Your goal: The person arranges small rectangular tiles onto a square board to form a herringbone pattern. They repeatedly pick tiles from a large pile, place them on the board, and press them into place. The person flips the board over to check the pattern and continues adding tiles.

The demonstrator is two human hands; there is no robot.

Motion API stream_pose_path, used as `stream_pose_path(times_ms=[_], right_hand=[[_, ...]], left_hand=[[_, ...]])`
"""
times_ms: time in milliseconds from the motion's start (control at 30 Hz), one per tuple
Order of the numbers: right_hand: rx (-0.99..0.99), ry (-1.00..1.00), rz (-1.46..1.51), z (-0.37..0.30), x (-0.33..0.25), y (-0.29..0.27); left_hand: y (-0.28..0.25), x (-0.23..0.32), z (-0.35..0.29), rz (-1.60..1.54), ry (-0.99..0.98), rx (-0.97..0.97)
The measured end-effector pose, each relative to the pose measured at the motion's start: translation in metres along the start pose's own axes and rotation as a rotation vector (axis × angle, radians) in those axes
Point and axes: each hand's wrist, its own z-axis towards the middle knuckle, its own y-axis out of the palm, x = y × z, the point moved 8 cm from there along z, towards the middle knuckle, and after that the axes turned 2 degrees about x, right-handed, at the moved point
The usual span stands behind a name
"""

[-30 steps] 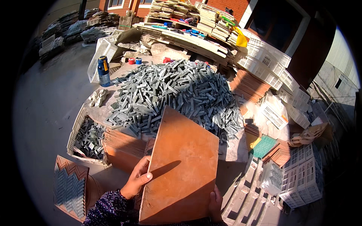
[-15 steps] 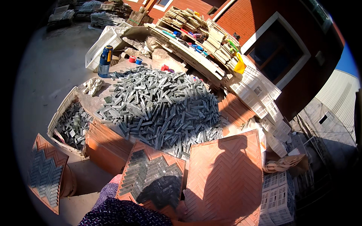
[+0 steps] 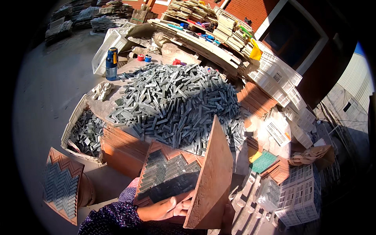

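Observation:
A reddish-brown board (image 3: pixel 213 180) stands tipped up on edge in front of me, its plain face showing. My left hand (image 3: pixel 166 207) is at its lower left edge, fingers curled against it and partly hidden. On its right edge, in shadow, my right hand (image 3: pixel 227 216) grips it; most of that hand is hidden. Just left of the board lies a herringbone tray (image 3: pixel 168 172) filled with dark grey strip tiles, reddish at its border. Beyond both spreads a large heap of loose grey-green strip tiles (image 3: pixel 176 102).
Another filled herringbone tray (image 3: pixel 62 184) rests on a round support at left. Near it are a white crate (image 3: pixel 68 133) of tile pieces and stacked reddish boards (image 3: pixel 121 149). A blue bottle (image 3: pixel 111 64) stands behind. White crates (image 3: pixel 297 196) and wooden slats (image 3: pixel 244 205) lie at right.
The grooved board, lying face up at the right, has been lifted and tipped on edge between my hands. The slats and a green sheet behind it now show. The view has shifted slightly.

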Motion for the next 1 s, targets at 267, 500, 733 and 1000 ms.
stream_pose_path(times_ms=[267,500,733,1000], right_hand=[[-0.049,0.126,-0.097,-0.024,-0.001,0.033],[-0.062,0.229,0.418,-0.008,0.018,0.048],[-0.074,0.279,0.400,0.006,0.020,0.054],[-0.075,0.295,0.365,0.000,0.020,0.061]], left_hand=[[-0.054,0.003,-0.070,0.580,0.089,0.476],[0.051,0.006,0.032,0.746,0.351,-0.324],[0.091,-0.001,0.108,0.762,0.444,-0.428],[0.075,-0.020,0.114,0.763,0.446,-0.358]])
